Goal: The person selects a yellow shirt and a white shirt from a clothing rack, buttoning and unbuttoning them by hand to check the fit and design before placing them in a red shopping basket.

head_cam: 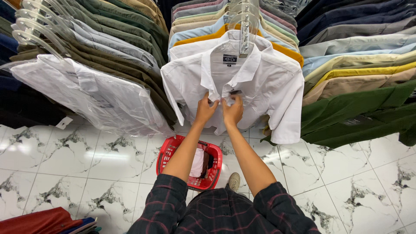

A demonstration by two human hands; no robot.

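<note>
A white short-sleeved shirt [264, 82] hangs on a clear plastic hanger [244, 26] at the front of the middle rack row. Both of my hands are at its button placket just below the collar. My left hand [205, 108] pinches the left edge of the front, and my right hand [233, 110] pinches the right edge, the two hands almost touching. My forearms reach up from dark plaid sleeves.
A red plastic basket [168, 151] holding folded clothes stands on the white marble-tile floor below my arms. Rows of hung shirts fill the left, middle and right; a plastic-wrapped white shirt [86, 93] hangs at left. Folded red cloth [39, 221] lies at bottom left.
</note>
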